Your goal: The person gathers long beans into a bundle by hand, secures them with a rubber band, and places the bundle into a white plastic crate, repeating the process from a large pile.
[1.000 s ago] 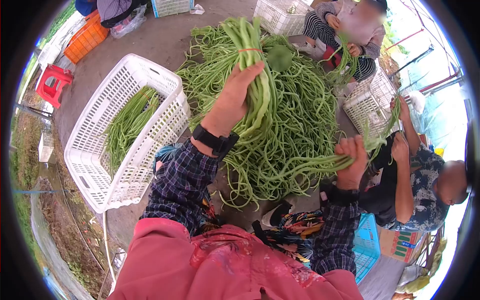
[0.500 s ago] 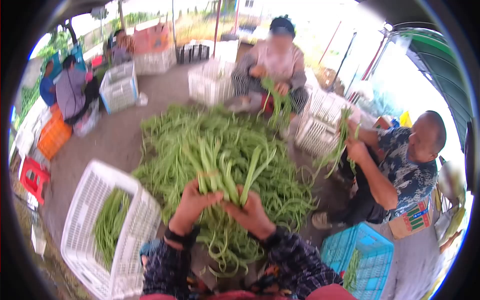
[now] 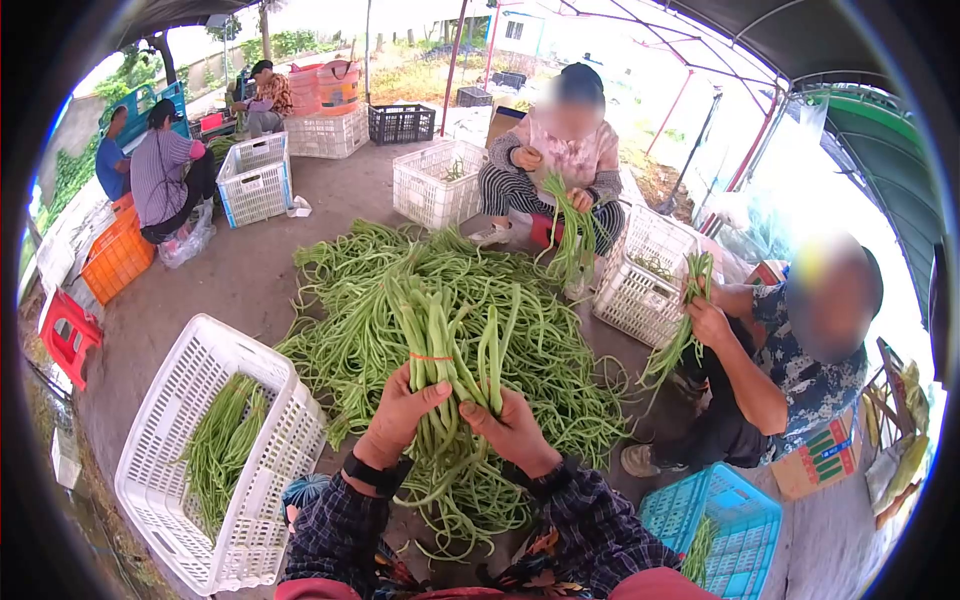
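Observation:
A bundle of long green beans [image 3: 428, 325] with a red band [image 3: 431, 357] round it stands upright in my left hand [image 3: 398, 418]. My left fingers are wrapped round it just below the band. A few separate long beans [image 3: 492, 360] are gripped by my right hand [image 3: 510, 435], close beside the bundle. Both thumbs point toward each other, nearly meeting. The lower ends of the beans hang below my hands. Under and beyond them spreads a big loose pile of long beans [image 3: 345, 295] on the ground.
Left of me stands a white crate [image 3: 285, 425] with beans inside; a blue crate [image 3: 745, 530] is at lower right. One person [image 3: 570, 130] opposite and another [image 3: 810, 340] at right handle beans. More crates, a red stool [image 3: 70, 340] and other people are farther back.
The view has steadied and tilted slightly up. My hands stay together on the beans, a little lower in view. The person at right has turned the head toward me.

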Motion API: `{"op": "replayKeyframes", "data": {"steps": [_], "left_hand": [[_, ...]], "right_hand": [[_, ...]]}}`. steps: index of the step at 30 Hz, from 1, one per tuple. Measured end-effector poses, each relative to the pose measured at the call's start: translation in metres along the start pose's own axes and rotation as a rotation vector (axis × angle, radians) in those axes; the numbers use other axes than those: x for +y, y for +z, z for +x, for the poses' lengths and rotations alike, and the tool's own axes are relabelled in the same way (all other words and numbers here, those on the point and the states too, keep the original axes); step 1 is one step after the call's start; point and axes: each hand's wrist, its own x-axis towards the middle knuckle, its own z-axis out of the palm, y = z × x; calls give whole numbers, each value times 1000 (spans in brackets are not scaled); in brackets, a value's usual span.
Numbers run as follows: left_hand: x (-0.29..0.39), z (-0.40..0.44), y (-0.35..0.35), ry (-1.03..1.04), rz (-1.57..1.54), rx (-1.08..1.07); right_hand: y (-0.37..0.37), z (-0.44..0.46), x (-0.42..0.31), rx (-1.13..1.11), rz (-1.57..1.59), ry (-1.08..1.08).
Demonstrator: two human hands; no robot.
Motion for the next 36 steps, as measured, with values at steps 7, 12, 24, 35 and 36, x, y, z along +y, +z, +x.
{"op": "replayKeyframes", "data": {"steps": [7, 12, 24, 35, 36], "left_hand": [[12, 2, -5, 1, -284, 259], [10, 6, -8, 47, -238, 383], [47, -7, -32, 208, -398, 125], [13, 10, -21, 99, -335, 20], [8, 12, -17, 101, -311, 33]], "right_hand": [[7, -7, 29, -10, 25, 108], [4, -19, 40, -29, 1, 198], [-111, -50, 30, 500, 819, -114], [-54, -26, 12, 429, 592, 30], [-47, -24, 14, 371, 517, 21]]}}
